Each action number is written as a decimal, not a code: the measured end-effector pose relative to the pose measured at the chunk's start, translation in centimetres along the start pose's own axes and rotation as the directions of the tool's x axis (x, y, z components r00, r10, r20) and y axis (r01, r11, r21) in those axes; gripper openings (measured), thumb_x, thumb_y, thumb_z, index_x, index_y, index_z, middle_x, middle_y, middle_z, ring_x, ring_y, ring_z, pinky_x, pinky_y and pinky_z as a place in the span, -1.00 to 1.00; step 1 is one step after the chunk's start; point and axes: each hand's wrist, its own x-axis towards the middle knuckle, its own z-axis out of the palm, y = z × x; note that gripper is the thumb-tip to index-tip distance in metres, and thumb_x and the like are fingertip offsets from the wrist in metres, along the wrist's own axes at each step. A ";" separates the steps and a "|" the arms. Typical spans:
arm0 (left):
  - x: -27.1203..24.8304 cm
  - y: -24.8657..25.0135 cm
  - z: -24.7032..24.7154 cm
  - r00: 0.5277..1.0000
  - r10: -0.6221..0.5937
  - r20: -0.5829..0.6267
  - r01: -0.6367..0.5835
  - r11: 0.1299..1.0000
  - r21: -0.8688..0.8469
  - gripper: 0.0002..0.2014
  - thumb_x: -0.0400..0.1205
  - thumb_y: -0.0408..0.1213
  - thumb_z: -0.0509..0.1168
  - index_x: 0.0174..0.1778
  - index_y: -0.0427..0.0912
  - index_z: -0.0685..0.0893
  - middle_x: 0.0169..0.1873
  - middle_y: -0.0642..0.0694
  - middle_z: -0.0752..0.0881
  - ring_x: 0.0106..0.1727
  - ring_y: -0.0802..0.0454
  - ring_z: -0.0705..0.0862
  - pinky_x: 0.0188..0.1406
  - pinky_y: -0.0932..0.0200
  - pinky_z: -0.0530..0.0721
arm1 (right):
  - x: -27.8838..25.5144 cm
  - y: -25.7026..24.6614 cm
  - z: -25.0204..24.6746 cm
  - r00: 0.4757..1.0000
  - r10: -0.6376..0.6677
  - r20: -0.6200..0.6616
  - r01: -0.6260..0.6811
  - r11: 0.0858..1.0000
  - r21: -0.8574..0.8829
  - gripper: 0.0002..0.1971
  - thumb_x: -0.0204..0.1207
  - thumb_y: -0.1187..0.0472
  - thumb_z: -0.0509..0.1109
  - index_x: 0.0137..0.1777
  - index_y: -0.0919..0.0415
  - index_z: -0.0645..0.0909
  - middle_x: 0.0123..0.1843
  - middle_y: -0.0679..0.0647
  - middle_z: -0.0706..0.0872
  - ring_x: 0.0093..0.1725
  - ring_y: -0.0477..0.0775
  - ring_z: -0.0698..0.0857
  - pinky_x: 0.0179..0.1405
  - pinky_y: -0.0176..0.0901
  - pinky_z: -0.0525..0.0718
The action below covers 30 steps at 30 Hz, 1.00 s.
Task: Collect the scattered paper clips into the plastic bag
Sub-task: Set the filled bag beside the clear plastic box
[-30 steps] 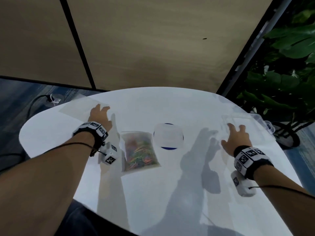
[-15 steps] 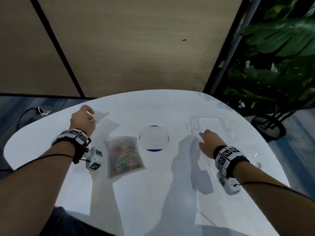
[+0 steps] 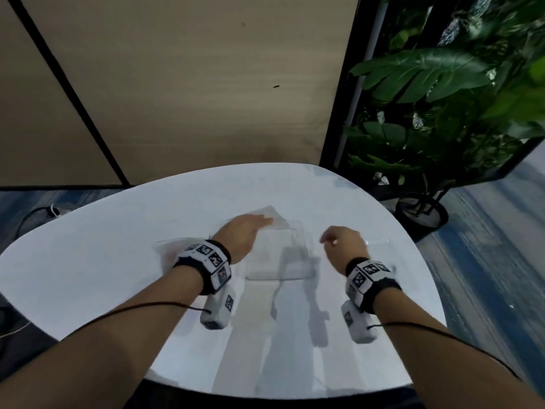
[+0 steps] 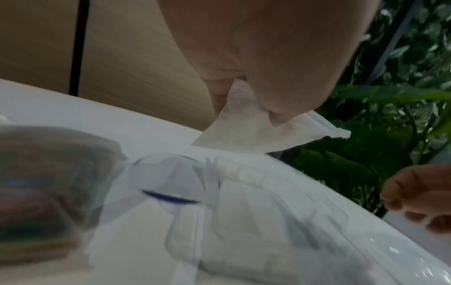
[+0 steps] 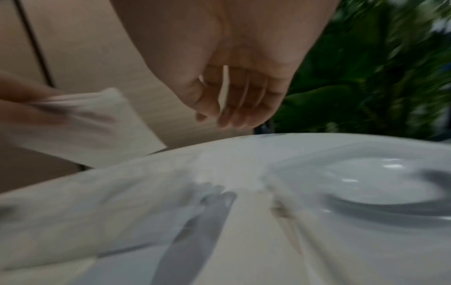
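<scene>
Clear plastic bag (image 4: 263,123) is hanging pinched in the left hand (image 3: 241,237); the right hand (image 5: 234,92) is pinching something thin and white, so collecting seems barely begun.

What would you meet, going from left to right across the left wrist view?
Blurred bag of coloured clips → blue-rimmed disc → plastic bag, pinched by the left hand → right hand.

Motion blur smears the bag of colored clips (image 4: 36,202); right hand (image 5: 234,92) grip unclear.
</scene>
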 end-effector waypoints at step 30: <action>0.4 -1.2 -0.3 0.960 -0.240 -0.146 0.230 0.970 -0.082 -0.41 0.72 -0.45 0.14 0.71 -0.15 0.26 0.48 -0.24 0.44 0.50 -0.17 0.47 0.52 0.06 0.40 | 3.3 -0.2 -6.3 0.941 0.311 0.135 -0.265 0.426 0.865 -0.73 0.62 0.38 0.37 0.26 0.18 0.47 -0.23 0.11 0.75 -0.43 0.02 0.60 -0.46 -0.22 0.58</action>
